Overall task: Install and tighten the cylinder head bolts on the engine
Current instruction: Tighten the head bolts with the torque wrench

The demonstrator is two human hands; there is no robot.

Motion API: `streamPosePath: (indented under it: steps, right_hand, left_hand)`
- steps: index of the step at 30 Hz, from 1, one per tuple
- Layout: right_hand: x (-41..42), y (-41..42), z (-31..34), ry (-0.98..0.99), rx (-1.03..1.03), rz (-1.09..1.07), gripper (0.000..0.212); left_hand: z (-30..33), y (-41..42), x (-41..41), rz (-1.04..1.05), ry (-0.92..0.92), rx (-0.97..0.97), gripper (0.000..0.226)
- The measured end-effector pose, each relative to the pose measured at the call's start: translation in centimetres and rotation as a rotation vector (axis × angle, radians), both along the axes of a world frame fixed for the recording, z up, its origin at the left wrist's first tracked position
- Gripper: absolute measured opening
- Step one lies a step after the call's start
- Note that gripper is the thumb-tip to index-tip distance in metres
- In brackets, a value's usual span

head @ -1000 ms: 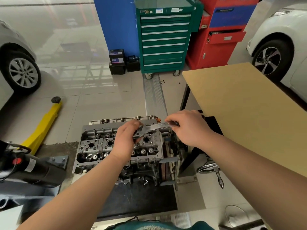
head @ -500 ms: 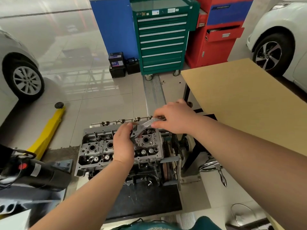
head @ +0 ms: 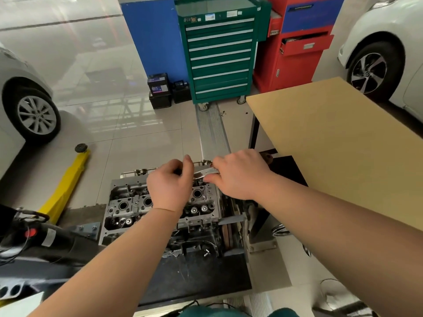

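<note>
Workshop floor: cylinder head (head: 160, 207) at 6 o'clock. Right hand (head: 238, 173) grips wrench (head: 206, 172); left hand (head: 170, 186) steadies its head, apparently on a far-edge bolt. Tightening underway; remaining bolts cannot be counted.

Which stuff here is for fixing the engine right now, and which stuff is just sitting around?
For the job:
cylinder head
wrench, held by the right hand
left hand, at the wrench's head end

Just sitting around:
green tool cabinet
red cabinet
yellow jack
batteries
brown board
</note>
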State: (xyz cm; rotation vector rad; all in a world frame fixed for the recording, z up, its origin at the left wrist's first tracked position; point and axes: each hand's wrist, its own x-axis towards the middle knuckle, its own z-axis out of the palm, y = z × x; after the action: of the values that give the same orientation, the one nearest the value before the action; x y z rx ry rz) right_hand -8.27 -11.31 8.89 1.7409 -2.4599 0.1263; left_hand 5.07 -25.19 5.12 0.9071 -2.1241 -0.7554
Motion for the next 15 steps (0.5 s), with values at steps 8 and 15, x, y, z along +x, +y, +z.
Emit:
streamPosePath:
  steps: [8, 15]
  right_hand:
    - [8.0, 2.1, -0.5, 0.002, -0.005, -0.327, 0.054]
    - [1.3, 2.9, 2.1, -0.709, 0.297, -0.053, 0.021]
  left_hand:
    - [-0.3, -2.7, 1.2, -0.311, 0.083, 0.009, 0.052]
    - [0.0, -1.3, 1.3, -0.284, -0.035, -0.560, 0.056]
